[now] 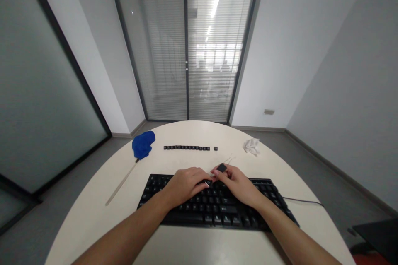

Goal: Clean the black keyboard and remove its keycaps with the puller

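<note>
While both forearms are reaching in over the round white surface (93, 211), the hands are meeting above the top rows of the black keyboard (217, 207). The left hand (185, 184) is lying curled on the keys, pinching what looks like a small keycap (207, 183). The right hand (238, 182) is gripping a dark keycap puller (222, 168). Further back, a row of loose keycaps (186, 148) is sitting between a blue duster (143, 144) and crumpled tissue (251, 145).
</note>
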`<control>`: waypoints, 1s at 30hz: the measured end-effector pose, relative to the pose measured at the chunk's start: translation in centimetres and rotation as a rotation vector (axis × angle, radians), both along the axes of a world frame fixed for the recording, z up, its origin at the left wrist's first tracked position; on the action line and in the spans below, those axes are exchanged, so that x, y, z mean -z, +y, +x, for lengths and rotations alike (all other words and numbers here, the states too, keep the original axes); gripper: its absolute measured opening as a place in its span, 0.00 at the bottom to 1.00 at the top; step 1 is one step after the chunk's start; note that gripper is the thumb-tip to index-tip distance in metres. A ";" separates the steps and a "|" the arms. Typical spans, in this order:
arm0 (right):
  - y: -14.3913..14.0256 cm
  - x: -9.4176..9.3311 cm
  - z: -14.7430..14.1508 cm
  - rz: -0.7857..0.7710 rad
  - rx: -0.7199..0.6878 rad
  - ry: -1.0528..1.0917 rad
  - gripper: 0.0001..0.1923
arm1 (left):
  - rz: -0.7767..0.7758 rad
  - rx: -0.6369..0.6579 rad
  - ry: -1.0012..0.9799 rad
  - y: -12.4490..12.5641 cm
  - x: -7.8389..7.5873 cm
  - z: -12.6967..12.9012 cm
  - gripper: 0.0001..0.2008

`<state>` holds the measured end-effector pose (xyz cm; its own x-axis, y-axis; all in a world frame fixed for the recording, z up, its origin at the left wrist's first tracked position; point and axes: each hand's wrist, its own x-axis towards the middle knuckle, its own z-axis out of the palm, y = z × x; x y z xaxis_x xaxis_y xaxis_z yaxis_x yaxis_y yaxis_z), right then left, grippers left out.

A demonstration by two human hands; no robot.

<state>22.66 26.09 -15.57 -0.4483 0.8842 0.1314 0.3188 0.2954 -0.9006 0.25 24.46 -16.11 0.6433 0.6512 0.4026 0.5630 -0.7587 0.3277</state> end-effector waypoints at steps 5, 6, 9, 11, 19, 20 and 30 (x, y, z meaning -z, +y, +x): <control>0.0 -0.1 0.1 -0.020 -0.016 0.013 0.20 | 0.022 -0.035 0.027 0.0 0.2 -0.1 0.10; 0.0 -0.1 0.1 -0.027 -0.015 0.027 0.20 | 0.028 -0.041 0.030 0.0 0.2 -0.1 0.10; -0.2 -0.4 0.0 -0.033 -0.008 0.031 0.20 | 0.027 -0.042 0.015 0.0 0.3 -0.1 0.10; -0.3 -0.5 0.0 -0.016 -0.006 -0.006 0.20 | 0.016 -0.035 0.001 0.0 0.3 0.0 0.10; -0.5 -0.8 -0.4 -0.029 -0.051 0.100 0.19 | -0.009 -0.015 -0.030 0.0 0.4 -0.1 0.09; -0.4 -0.7 -0.4 -0.033 -0.058 0.121 0.18 | -0.010 -0.013 -0.036 -0.1 0.3 -0.1 0.09; -0.8 -0.6 -0.6 -0.001 -0.088 0.129 0.20 | -0.176 -0.093 -0.128 -0.4 -0.3 0.0 0.09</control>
<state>22.06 25.31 -15.01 -0.5038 0.8422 0.1919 0.1737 0.3164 -0.9326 0.24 24.09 -15.83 0.5279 0.7728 0.3521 0.5731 -0.6302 0.5239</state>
